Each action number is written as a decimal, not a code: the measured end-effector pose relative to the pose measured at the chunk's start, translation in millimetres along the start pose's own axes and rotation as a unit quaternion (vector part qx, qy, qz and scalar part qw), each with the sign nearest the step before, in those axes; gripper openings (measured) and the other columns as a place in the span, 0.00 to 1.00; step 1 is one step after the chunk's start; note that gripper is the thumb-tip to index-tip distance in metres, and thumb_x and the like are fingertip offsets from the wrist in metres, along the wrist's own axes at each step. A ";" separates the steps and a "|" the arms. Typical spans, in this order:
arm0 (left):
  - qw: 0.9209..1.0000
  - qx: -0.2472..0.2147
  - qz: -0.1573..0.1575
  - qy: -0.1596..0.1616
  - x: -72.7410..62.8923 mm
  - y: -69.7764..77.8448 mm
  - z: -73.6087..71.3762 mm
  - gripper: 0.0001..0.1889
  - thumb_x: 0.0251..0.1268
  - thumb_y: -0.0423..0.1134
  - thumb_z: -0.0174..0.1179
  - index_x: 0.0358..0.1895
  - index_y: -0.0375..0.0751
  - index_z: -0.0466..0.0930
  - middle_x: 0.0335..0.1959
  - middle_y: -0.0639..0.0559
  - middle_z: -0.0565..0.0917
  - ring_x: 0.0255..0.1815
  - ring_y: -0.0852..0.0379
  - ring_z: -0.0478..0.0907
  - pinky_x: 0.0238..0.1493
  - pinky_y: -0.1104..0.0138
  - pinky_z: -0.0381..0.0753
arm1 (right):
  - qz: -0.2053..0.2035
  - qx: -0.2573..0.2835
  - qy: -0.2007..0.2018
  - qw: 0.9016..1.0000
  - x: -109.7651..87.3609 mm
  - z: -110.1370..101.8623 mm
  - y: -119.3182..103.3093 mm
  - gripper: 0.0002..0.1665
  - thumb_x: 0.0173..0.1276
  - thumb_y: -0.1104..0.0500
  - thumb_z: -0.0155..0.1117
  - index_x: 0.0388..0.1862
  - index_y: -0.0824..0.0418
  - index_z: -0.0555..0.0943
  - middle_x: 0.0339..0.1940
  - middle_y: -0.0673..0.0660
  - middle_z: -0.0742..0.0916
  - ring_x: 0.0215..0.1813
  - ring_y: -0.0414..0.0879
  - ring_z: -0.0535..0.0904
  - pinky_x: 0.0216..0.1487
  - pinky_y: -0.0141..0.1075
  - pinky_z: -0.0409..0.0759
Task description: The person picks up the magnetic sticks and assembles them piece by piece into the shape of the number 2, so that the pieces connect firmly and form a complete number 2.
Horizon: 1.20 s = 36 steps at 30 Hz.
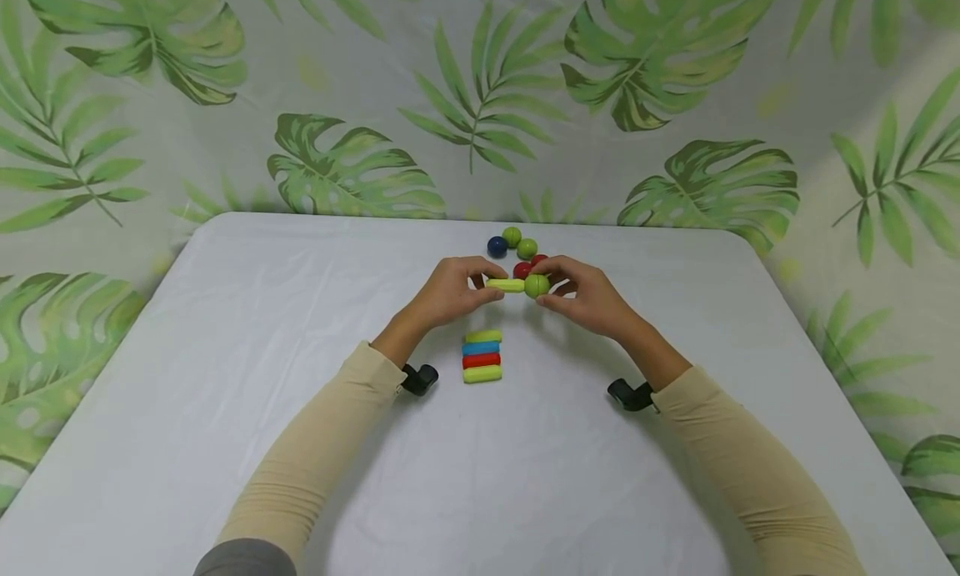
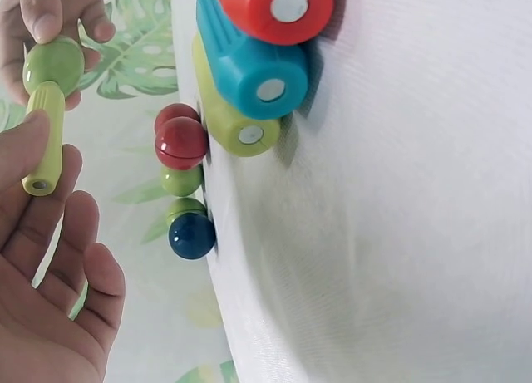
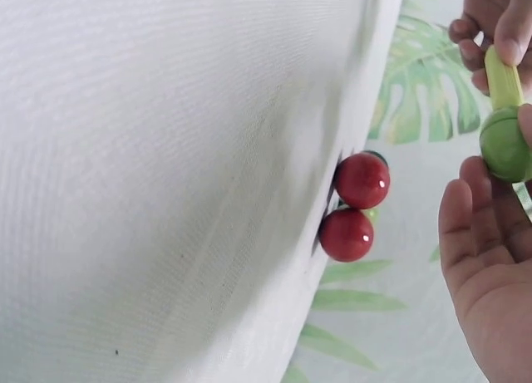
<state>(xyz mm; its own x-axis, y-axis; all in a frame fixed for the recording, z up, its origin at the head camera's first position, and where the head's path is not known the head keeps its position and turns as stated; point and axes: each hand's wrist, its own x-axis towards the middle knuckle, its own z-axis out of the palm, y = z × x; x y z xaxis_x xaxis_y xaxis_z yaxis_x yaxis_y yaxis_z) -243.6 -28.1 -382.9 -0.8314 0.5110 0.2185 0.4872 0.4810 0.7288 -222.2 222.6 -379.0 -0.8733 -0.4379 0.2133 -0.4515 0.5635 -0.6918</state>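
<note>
Yellow-green rod [image 1: 505, 285] and green ball [image 1: 537, 286] are held end to end above the middle of a white-covered table [image 1: 225, 326], the rod lying nearly level and its right end meeting the ball. Both of the person's arms, in beige sleeves [image 1: 300, 451], reach forward from the lower edge and angle inward, so the hands face each other. The left hand [image 1: 456, 291] pinches the rod near its outer end between thumb and fingers, the thumb on the side closer to the person; in the left wrist view its other fingers are bent loosely clear of the rod. The right hand [image 1: 588, 297] grips the ball by thumb and fingertips, wrist bent so the fingers point left. A black wrist camera [image 1: 418, 379] sits at the left cuff and another at the right. Just nearer the person than the hands, four more rods lie side by side on the table: from far to near, a yellow-green one [image 1: 482, 337], a blue one [image 1: 481, 348], a red one [image 1: 481, 361] and another yellow-green one [image 1: 482, 374]. Beyond the hands, near the far edge, rest a navy ball [image 1: 497, 247], two green balls [image 1: 527, 248] and two red balls [image 1: 522, 270], the red ones partly behind the right hand. Leaf-printed cloth [image 1: 345, 167] hangs behind.
</note>
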 end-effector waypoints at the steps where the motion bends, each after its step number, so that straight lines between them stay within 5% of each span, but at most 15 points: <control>1: 1.000 -0.001 0.001 0.002 -0.1 0.1 0.0 0.13 0.64 0.39 0.67 0.50 0.44 0.87 0.46 0.49 0.88 0.39 0.54 0.78 0.36 0.70 0.74 | -0.001 0.001 0.000 1.000 0.2 0.1 -0.4 0.23 0.65 0.63 0.69 0.58 0.60 0.77 0.54 0.59 0.84 0.53 0.53 0.82 0.53 0.49 0.83; 14: 0.999 -0.009 0.026 0.024 -1.2 -4.3 1.3 0.11 0.65 0.37 0.66 0.49 0.42 0.86 0.45 0.48 0.88 0.37 0.54 0.78 0.36 0.69 0.74 | -0.017 0.006 -0.007 1.000 4.5 5.7 -0.9 0.23 0.66 0.64 0.68 0.60 0.60 0.77 0.55 0.60 0.83 0.52 0.53 0.81 0.52 0.48 0.82; 26: 1.000 -0.006 0.004 0.024 -1.2 -6.0 3.0 0.12 0.65 0.38 0.66 0.49 0.43 0.86 0.46 0.49 0.88 0.38 0.54 0.78 0.37 0.69 0.74 | -0.018 -0.001 -0.015 1.000 6.2 6.5 -1.8 0.23 0.66 0.64 0.68 0.59 0.62 0.76 0.55 0.60 0.84 0.52 0.54 0.81 0.51 0.48 0.82; 36: 0.999 0.025 -0.034 -0.023 4.3 -5.2 15.0 0.14 0.64 0.40 0.66 0.52 0.44 0.86 0.47 0.51 0.87 0.40 0.54 0.77 0.36 0.72 0.74 | -0.028 -0.044 -0.046 0.998 5.1 8.7 5.8 0.19 0.64 0.64 0.69 0.55 0.63 0.81 0.50 0.60 0.85 0.47 0.52 0.80 0.49 0.48 0.84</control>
<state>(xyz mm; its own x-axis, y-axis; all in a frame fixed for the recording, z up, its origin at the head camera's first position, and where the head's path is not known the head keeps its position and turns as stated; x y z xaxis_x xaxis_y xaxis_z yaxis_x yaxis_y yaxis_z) -245.7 -17.7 -395.4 -0.8505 0.5072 0.1393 0.4437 0.5495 0.7080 -227.7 217.5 -387.9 -0.8277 -0.5303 0.1835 -0.5173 0.5941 -0.6161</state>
